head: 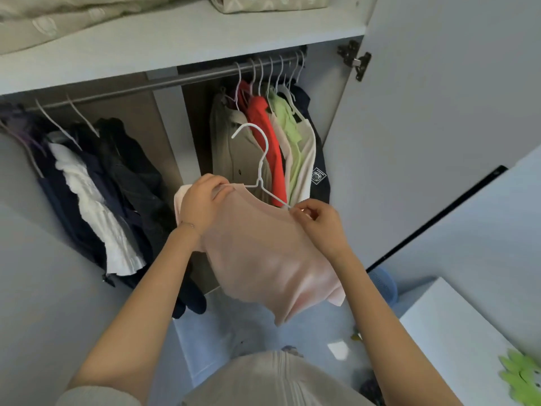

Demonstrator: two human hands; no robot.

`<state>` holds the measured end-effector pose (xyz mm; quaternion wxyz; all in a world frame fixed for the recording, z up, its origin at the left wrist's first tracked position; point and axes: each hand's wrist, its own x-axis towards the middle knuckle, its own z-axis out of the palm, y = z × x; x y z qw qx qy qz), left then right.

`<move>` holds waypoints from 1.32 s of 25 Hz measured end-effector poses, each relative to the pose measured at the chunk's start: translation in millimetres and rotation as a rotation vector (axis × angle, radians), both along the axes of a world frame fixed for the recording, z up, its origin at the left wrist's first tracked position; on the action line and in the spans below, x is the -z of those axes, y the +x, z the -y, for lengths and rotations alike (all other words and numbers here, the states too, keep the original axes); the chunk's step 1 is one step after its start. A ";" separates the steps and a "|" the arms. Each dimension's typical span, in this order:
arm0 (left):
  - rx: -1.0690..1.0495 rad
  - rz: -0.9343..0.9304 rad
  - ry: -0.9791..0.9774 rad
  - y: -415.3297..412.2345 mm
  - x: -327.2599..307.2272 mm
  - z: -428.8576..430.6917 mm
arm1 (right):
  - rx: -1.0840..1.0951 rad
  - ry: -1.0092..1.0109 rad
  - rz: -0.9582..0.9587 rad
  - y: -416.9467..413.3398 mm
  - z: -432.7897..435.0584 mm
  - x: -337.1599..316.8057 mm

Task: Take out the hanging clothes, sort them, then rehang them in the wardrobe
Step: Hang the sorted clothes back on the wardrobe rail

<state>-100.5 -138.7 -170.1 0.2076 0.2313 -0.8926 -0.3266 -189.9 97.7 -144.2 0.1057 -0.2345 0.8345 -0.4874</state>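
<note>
A pale pink top [263, 253] hangs on a white hanger [261, 159] in front of the open wardrobe. My left hand [202, 200] grips the top's left shoulder at the hanger's arm. My right hand [317, 222] pinches the fabric at the hanger's right end. On the metal rail [164, 83] hang several garments at the right: a beige one [231, 148], a red one [268, 136], a light green one [288, 127] and a navy one [320, 171]. Dark and white clothes [96, 183] hang at the left.
The wardrobe's right door [439, 112] stands open beside my right arm. Folded bedding [73, 19] lies on the shelf above the rail. A white surface [468, 332] with a green item [524, 373] is at the lower right. A blue object [383, 285] sits on the floor.
</note>
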 end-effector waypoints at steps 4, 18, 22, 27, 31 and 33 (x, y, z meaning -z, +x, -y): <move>-0.084 -0.013 -0.040 -12.3 4.3 34.7 | -0.004 -0.026 -0.003 -27.2 45.8 -0.3; -0.327 -0.105 -0.321 -53.6 32.5 60.4 | 0.005 -0.213 0.041 -133.4 188.5 -7.8; -0.361 -0.061 -0.277 -47.7 40.2 54.5 | -0.051 -0.199 0.046 -152.7 227.4 0.4; -0.402 -0.022 -0.247 -40.4 45.3 63.1 | -0.059 -0.178 0.015 -161.5 250.3 19.4; -0.413 -0.039 -0.244 -35.3 46.4 67.0 | -0.029 -0.128 0.035 -172.3 255.5 32.6; -0.417 -0.047 -0.243 -34.5 48.6 68.6 | -0.008 -0.104 0.050 -177.8 254.8 40.4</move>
